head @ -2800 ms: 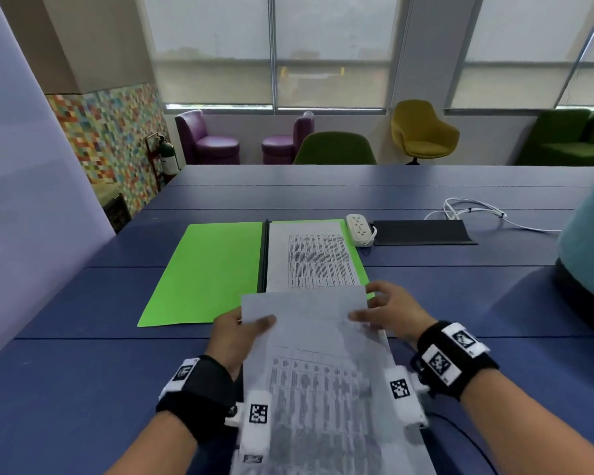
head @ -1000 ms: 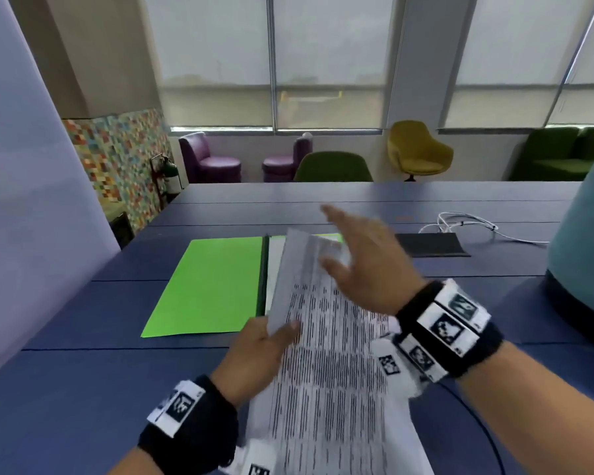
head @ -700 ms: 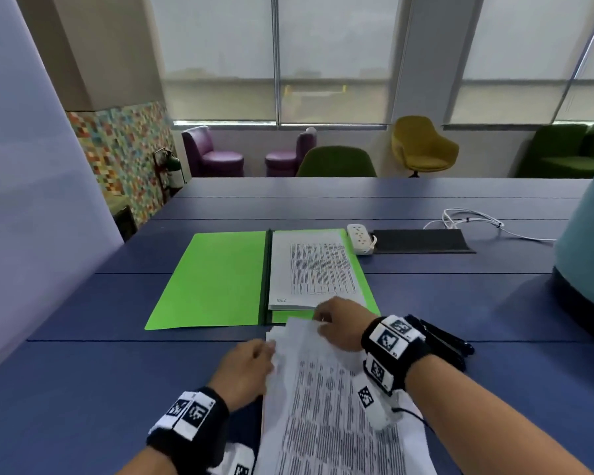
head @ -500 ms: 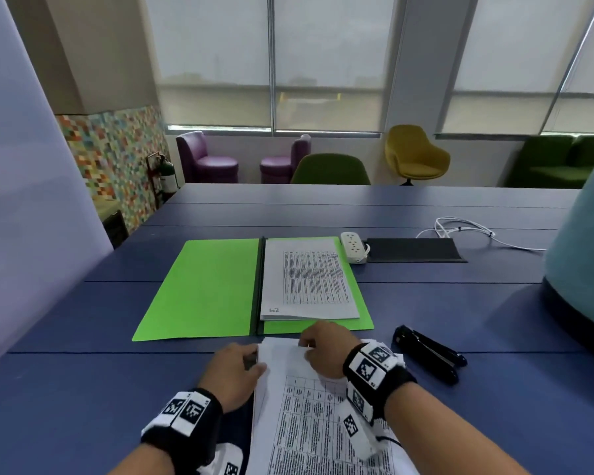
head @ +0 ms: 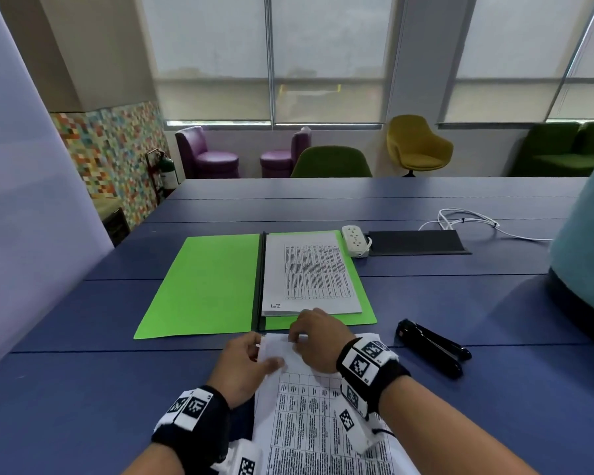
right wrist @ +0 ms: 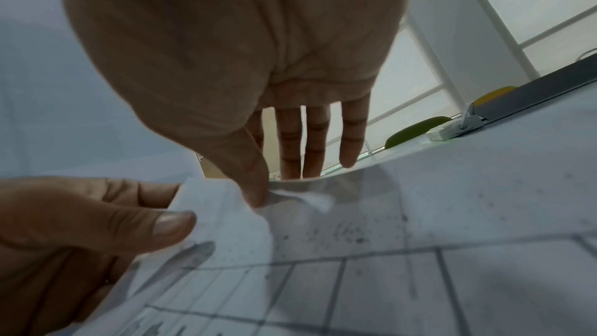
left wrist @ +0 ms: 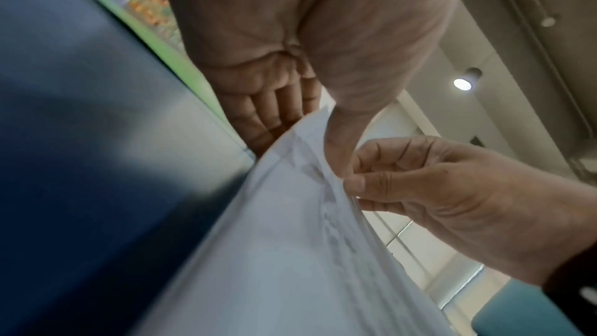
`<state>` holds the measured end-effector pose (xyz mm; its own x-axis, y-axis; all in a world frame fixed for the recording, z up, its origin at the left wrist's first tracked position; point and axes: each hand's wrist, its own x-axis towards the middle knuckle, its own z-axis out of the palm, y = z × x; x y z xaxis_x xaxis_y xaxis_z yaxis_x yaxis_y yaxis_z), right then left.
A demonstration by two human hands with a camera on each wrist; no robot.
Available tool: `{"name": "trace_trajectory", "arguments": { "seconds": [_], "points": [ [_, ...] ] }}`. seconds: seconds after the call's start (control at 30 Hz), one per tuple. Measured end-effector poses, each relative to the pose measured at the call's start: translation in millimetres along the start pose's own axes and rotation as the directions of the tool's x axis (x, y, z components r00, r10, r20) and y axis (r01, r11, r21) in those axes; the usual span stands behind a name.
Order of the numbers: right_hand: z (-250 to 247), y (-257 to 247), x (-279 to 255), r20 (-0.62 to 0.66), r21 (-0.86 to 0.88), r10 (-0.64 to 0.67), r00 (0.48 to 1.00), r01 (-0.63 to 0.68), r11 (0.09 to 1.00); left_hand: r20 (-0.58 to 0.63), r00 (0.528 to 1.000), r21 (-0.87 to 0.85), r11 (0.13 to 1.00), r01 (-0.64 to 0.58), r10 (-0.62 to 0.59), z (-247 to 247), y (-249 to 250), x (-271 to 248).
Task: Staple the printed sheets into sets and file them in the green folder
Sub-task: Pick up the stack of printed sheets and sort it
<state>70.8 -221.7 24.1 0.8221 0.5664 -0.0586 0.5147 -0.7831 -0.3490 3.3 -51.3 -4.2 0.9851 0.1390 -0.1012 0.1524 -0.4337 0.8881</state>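
Observation:
The green folder (head: pixel 203 286) lies open on the blue table, with a set of printed sheets (head: pixel 309 272) on its right half. A second stack of printed sheets (head: pixel 323 423) lies in front of me, just short of the folder. My left hand (head: pixel 268 354) holds its far left corner, thumb on top and fingers (left wrist: pixel 274 111) underneath. My right hand (head: pixel 297 339) pinches the far edge beside it; its thumb (right wrist: pixel 255 183) presses a curled-up corner of the top sheet. A black stapler (head: pixel 429 347) lies to the right of my right wrist.
A white power strip (head: pixel 355 240), a black mat (head: pixel 415 243) and a white cable (head: pixel 477 221) lie behind the folder on the right. A large teal object (head: pixel 583 262) stands at the right edge. A pale panel borders the table on the left.
The stack was tilted up with my right hand open above it. It now lies low by the table, and my right hand has come down to pinch its far edge.

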Motion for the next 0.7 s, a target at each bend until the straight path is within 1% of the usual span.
{"name": "trace_trajectory", "arguments": {
  "seconds": [0.03,0.07,0.17,0.23,0.3,0.33,0.37,0.4,0.43,0.47,0.5,0.53,0.57,0.6,0.63,0.67,0.7],
  "points": [
    [-1,-1,0,-0.01,0.004,-0.02,1.0,0.02,1.0,0.029,1.0,-0.076,0.997,0.013,-0.011,1,0,-2],
    [-1,-3,0,-0.021,0.013,-0.028,0.999,0.028,1.0,0.032,0.999,-0.126,0.992,0.023,-0.019,3,1,-3],
    [-2,-6,0,-0.073,0.082,-0.027,0.997,0.033,0.996,-0.011,0.998,-0.227,0.972,0.058,-0.062,3,-1,-2],
    [-3,-5,0,-0.116,0.13,-0.038,0.993,0.053,0.99,-0.006,0.992,-0.315,0.942,0.116,-0.124,3,-4,-3],
    [-6,-6,0,-0.16,0.192,-0.059,0.985,0.09,0.977,0.073,0.98,-0.386,0.901,0.198,-0.184,6,-6,-7],
    [-7,-7,-1,-0.19,0.213,-0.076,0.979,0.117,0.97,0.115,0.975,-0.388,0.895,0.22,-0.19,9,-6,-10],
    [-8,-9,-2,-0.23,0.203,-0.083,0.97,0.131,0.97,0.131,0.974,-0.377,0.899,0.222,-0.185,11,-4,-13],
    [-11,-8,-3,-0.28,0.161,-0.067,0.958,0.116,0.98,0.117,0.979,-0.367,0.908,0.201,-0.169,13,-1,-15],
    [-15,-6,-5,-0.352,0.108,-0.032,0.936,0.074,0.991,0.082,0.986,-0.362,0.918,0.162,-0.142,12,3,-17],
    [-19,0,-6,-0.447,0.107,0.034,0.894,0.016,0.994,0.038,0.993,-0.372,0.921,0.115,-0.109,9,8,-17],
    [-23,9,-8,-0.53,0.203,0.145,0.836,-0.041,0.978,-0.008,0.997,-0.401,0.914,0.069,-0.079,5,15,-16],
    [-32,16,-13,-0.545,0.388,0.287,0.788,-0.066,0.919,-0.054,0.997,-0.437,0.899,0.02,-0.048,-2,23,-15],
    [-41,24,-18,-0.474,0.617,0.423,0.772,-0.051,0.786,-0.104,0.994,-0.467,0.884,-0.027,-0.025,-10,31,-13],
    [-48,32,-25,-0.351,0.802,0.49,0.798,-0.015,0.598,-0.149,0.989,-0.491,0.868,-0.068,-0.007,-17,38,-11],
    [-54,36,-32,-0.213,0.9,0.474,0.854,-0.017,0.436,-0.186,0.982,-0.518,0.849,-0.106,0.009,-24,46,-9],
    [-60,35,-41,-0.091,0.944,0.403,0.911,-0.05,0.326,-0.212,0.977,-0.552,0.823,-0.134,0.017,-29,53,-6],
    [-63,33,-48,-0.015,0.95,0.322,0.947,-0.088,0.3,-0.227,0.974,-0.582,0.798,-0.156,0.025,-32,61,-6]
  ]
}}
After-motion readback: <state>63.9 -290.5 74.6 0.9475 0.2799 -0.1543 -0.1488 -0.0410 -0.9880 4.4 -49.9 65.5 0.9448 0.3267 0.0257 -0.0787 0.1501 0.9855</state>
